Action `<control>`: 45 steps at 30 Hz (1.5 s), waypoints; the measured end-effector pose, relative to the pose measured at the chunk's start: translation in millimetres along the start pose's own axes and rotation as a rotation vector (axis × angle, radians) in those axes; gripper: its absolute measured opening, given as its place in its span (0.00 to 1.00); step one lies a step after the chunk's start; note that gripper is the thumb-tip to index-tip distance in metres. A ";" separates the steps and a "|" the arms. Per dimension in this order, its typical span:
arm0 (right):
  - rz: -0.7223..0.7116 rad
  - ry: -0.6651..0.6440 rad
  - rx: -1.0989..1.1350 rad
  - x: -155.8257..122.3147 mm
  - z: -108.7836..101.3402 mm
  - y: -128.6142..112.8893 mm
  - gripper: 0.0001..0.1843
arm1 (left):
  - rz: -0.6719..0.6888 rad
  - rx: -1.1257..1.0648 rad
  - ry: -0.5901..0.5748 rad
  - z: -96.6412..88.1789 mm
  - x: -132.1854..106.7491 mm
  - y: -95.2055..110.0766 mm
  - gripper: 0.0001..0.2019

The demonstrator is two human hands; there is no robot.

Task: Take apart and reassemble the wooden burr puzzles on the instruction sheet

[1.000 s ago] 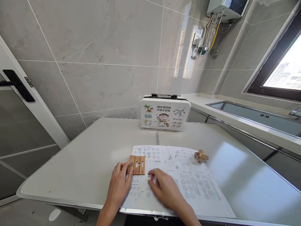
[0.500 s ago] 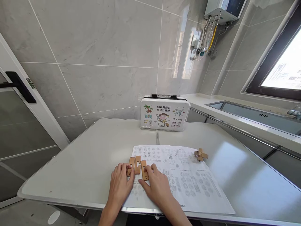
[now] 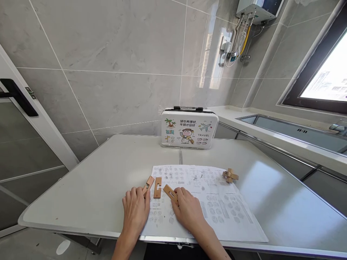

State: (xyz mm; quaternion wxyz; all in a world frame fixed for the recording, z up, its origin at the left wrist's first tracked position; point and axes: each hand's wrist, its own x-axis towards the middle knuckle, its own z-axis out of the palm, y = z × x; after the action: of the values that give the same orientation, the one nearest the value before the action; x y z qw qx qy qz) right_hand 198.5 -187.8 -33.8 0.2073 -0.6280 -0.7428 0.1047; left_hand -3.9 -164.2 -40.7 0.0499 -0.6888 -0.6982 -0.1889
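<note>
Close to the sheet's left edge, my left hand (image 3: 136, 207) grips the lower end of a slotted wooden puzzle piece (image 3: 149, 182), which tilts up to the right. My right hand (image 3: 188, 208) is closed on the near end of another wooden puzzle piece (image 3: 170, 193) with a long slot, its far end pointing up and left. Between the hands a third wooden piece (image 3: 157, 187) with a notched cutout lies flat on the printed paper sheet (image 3: 187, 225), touched by neither hand. Part of each held piece is hidden by fingers.
An assembled wooden cross puzzle (image 3: 230, 176) sits at the sheet's upper right edge. A white cartoon-printed case (image 3: 189, 130) stands at the back of the white folding table (image 3: 89, 195). To the right runs a counter with a sink (image 3: 295, 131).
Both outer pieces have been picked up and turned away from the middle one, the left tilting right and the right tilting left. The middle piece stays put on the sheet.
</note>
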 end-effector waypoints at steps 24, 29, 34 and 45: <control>0.096 0.253 1.190 83.7 15.0 92.9 0.24 | 0.294 -0.912 -0.339 29.1 116.5 94.6 0.21; 0.108 0.329 1.193 83.6 12.3 95.5 0.25 | 0.278 -0.982 -0.366 36.9 108.3 93.4 0.20; 0.062 0.289 1.196 83.6 8.3 98.7 0.29 | 0.236 -1.045 -0.399 39.5 105.2 95.6 0.20; 0.074 0.204 1.079 79.8 9.4 104.5 0.38 | 0.248 -1.143 -0.495 40.9 98.9 95.9 0.21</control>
State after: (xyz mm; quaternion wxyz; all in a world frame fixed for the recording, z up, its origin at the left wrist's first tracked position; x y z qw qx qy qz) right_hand 277.3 -89.1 -71.6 0.5670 -0.4654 -0.5372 0.4164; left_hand 93.4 -59.2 -27.2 -0.4671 -0.7056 -0.3928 -0.3599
